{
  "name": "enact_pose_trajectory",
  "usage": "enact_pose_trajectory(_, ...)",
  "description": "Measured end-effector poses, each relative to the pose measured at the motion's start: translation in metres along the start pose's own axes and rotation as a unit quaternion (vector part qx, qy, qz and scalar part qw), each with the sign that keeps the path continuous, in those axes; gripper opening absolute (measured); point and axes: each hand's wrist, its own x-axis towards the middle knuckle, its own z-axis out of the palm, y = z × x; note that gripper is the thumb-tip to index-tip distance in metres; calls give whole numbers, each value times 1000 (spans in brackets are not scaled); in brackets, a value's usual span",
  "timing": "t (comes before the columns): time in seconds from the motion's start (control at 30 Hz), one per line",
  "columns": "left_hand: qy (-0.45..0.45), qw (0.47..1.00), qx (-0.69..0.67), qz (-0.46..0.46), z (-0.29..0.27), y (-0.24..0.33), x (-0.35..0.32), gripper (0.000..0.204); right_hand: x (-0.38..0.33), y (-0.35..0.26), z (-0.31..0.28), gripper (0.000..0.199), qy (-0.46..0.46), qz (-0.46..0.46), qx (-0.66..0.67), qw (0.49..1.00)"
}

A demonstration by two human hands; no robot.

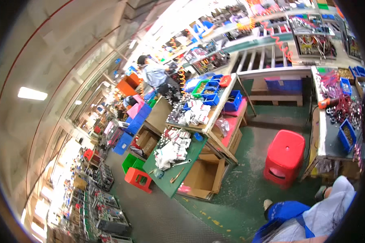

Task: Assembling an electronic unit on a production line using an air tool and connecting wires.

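Neither hand shows anywhere in the view, so can't tell if they're apart, together or gripping anything. Lower right edge only has a blue and white sleeve (308, 220). Closest thing is the red stool (284, 157), standing on open green floor (247, 190) between the green table (178, 162) and the right bench (326, 133). An open cardboard box (202, 178) sits by the table's near edge
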Motion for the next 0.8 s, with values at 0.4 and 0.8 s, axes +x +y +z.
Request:
enact_pose_trajectory(0.4,-212,880,415,91,215,154,304,17,586,-65,-174,47,-103,248,358,894)
enact_pose_trajectory(0.8,-286,642,486,520,762,614,469,85,893,47,-405,110,271,292,311,863)
